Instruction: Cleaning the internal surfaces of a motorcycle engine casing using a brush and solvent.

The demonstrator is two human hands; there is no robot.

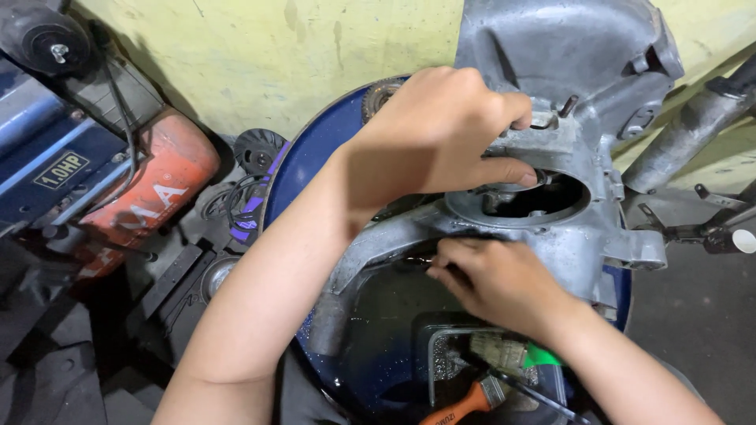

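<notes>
Two bare hands are on a big grey cast-metal engine casing (579, 94) that sits across the top of a round blue drum (311, 149). The casing covers the drum's far and right rim and runs off past the upper edge of the view. The left hand (429, 138) comes in from the lower left and is curled over the casing's round opening (524, 201) — thumb laid along the near lip of that hole, fingers bent over the far side by a small upright stud (567, 105). Whether it pinches anything inside I can't tell, the fingers hide it. The right hand (492, 283) comes from the lower right corner and presses against the casing's near wall just below the opening, fingers closed narrow around something thin and dark; what it is I can't make out.

Down at the drum's near edge sits a clear square plastic tub (441, 354) with a worn bristle brush with a green handle (512, 354) lying in it, plus an orange-handled brush (468, 401) poking in from the near rim. Oily dark liquid fills the drum top between tub and casing.

Off to the left on the floor: a blue and orange motor unit (94, 173) — and a black wheel-shaped part (258, 148) by the yellow-green wall (268, 55).
</notes>
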